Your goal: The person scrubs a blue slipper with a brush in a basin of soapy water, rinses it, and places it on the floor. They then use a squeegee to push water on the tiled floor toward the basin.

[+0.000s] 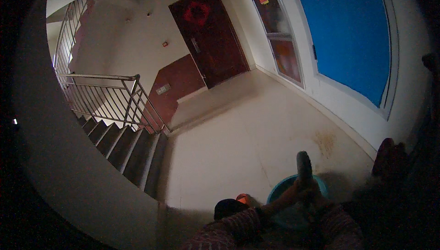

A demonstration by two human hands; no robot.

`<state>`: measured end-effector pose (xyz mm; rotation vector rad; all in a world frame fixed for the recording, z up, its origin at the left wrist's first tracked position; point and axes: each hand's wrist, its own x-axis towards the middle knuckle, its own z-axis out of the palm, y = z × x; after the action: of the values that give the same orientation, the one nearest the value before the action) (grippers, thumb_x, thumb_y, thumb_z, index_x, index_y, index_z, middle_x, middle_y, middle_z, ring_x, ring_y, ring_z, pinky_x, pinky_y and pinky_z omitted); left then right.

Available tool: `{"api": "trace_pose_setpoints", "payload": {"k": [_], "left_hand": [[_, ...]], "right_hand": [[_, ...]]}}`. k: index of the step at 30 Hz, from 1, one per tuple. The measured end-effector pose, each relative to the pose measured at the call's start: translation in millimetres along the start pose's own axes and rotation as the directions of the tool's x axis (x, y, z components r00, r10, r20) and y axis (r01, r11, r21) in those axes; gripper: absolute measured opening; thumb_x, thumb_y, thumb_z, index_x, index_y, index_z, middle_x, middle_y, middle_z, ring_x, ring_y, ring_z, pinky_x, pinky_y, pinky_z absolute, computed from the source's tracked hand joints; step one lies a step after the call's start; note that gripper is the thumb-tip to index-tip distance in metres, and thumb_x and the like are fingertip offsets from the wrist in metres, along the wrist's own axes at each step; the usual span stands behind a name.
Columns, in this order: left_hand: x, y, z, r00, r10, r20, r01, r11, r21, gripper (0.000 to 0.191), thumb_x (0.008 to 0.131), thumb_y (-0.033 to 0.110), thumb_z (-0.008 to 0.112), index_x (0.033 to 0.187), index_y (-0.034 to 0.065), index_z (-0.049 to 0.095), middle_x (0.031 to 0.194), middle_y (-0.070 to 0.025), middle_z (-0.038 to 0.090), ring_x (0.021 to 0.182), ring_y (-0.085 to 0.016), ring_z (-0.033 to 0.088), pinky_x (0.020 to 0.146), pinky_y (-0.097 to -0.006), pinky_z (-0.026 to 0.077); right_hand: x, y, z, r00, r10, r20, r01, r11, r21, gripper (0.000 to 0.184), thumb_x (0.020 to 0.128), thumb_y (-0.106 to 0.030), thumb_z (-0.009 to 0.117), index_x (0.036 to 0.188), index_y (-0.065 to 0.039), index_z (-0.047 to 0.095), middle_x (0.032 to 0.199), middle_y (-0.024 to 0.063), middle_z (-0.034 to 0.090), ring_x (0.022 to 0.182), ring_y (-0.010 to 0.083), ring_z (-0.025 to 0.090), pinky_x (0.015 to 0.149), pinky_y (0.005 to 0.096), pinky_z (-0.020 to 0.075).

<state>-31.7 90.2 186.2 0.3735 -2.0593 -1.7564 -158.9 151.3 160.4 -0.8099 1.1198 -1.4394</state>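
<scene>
A long, dark grey-green object (304,166) with a rounded end points up and away from me over a teal basin (275,193). In the dim light I cannot tell exactly what it is. My left hand (296,192) is closed around its lower part. Close beside it, my right hand (318,198) also grips the near end, though its fingers are mostly lost in shadow. Both forearms, in patterned knit sleeves, reach in from the bottom. The basin's near side and contents are largely hidden behind my hands and arms.
A small orange object (243,199) lies on the pale tiled floor (223,154), behind a dark rounded shape (228,208). Stairs (127,150) descend at left beside a metal railing (99,77). Beyond are a dark red door (209,40) and a blue-covered window (347,37).
</scene>
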Motion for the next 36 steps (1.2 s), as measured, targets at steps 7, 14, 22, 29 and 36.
{"api": "trace_pose_setpoints", "payload": {"k": [7, 14, 22, 29, 36], "left_hand": [[-26, 15, -27, 0.924, 0.131, 0.358, -0.012, 0.949, -0.317, 0.056, 0.094, 0.028, 0.062, 0.138, 0.0078, 0.035, 0.12, -0.0121, 0.052, 0.105, -0.024, 0.053, 0.086, -0.0397, 0.049], [-30, 17, -11, 0.995, -0.104, 0.005, 0.103, 0.99, 0.092, 0.058, 0.094, 0.036, 0.056, 0.137, 0.0041, 0.033, 0.103, -0.013, 0.057, 0.069, -0.018, 0.057, 0.057, -0.0334, 0.05], [-35, 33, -5, 0.947, -0.314, -0.062, 0.32, 0.924, 0.208, 0.069, 0.093, 0.046, 0.057, 0.138, -0.0001, 0.033, 0.093, -0.0127, 0.061, 0.062, -0.016, 0.06, 0.052, -0.0301, 0.049], [-15, 24, -7, 0.925, -0.379, -0.002, 0.377, 0.92, 0.11, 0.076, 0.089, 0.058, 0.059, 0.136, 0.0015, 0.038, 0.088, -0.0085, 0.06, 0.066, -0.015, 0.058, 0.054, -0.031, 0.048], [-16, 3, -16, 0.92, -0.376, -0.11, 0.38, 0.925, 0.017, 0.055, 0.091, 0.051, 0.059, 0.121, 0.0044, 0.056, 0.096, -0.0076, 0.064, 0.071, -0.017, 0.06, 0.056, -0.0305, 0.05]], "right_hand": [[-18, 14, 6, 1.0, -0.004, 0.022, 0.003, 1.0, 0.015, 0.033, 0.098, -0.041, 0.05, 0.109, -0.01, 0.057, 0.093, 0.004, 0.059, 0.079, 0.017, 0.058, 0.068, 0.0327, 0.0498], [12, 51, 3, 0.971, -0.182, -0.153, 0.173, 0.982, -0.073, 0.033, 0.098, -0.041, 0.05, 0.106, -0.01, 0.057, 0.092, 0.0047, 0.06, 0.079, 0.0182, 0.058, 0.068, 0.0339, 0.05], [7, 52, 8, 0.962, 0.099, -0.253, -0.064, 0.988, 0.144, 0.05, 0.099, -0.044, 0.039, 0.109, 0.0, 0.061, 0.091, 0.015, 0.066, 0.07, 0.0253, 0.065, 0.059, 0.0388, 0.053], [-15, 10, 12, 0.963, 0.135, -0.234, -0.081, 0.97, 0.227, 0.05, 0.1, -0.046, 0.04, 0.108, 0.0, 0.059, 0.091, 0.0163, 0.063, 0.073, 0.0272, 0.063, 0.059, 0.0428, 0.0513], [16, 50, -7, 0.978, 0.019, -0.207, -0.017, 1.0, 0.011, 0.057, 0.101, -0.049, 0.036, 0.117, 0.002, 0.057, 0.098, 0.0191, 0.064, 0.082, 0.0287, 0.064, 0.071, 0.0435, 0.0538]]}}
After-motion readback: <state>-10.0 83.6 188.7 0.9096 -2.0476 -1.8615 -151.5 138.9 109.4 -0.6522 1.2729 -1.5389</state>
